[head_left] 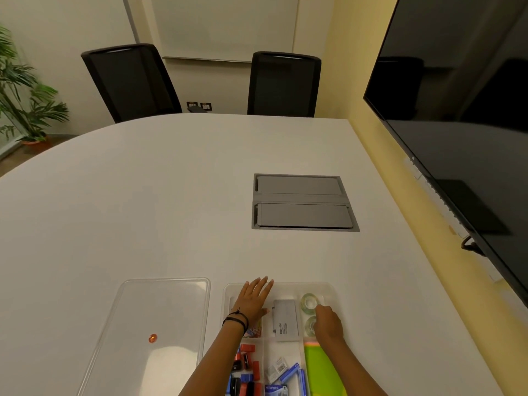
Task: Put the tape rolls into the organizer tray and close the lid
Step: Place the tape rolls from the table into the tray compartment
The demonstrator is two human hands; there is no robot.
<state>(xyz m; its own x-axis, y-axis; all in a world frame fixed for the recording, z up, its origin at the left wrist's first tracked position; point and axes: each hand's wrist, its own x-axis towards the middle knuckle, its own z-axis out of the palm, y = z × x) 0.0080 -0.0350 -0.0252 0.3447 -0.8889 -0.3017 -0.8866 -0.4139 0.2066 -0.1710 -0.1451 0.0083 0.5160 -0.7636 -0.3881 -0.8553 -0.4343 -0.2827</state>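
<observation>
Forearms cross the organizer tray; left hand lies flat, fingers spread, holding nothing; right hand curls over a tape roll, grip seemingly closed; lid lies left, cut off below.

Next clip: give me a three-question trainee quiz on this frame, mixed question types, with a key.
1. True or false: the clear lid is already on the organizer tray.
2. Which hand is at the tape rolls? A) left hand B) right hand
3. Fill in: the lid lies on the table to the tray's ____ side.

Key: 1 false, it lies flat beside the tray; 2 B, the left rests flat on the tray's far-left part; 3 left.
</observation>
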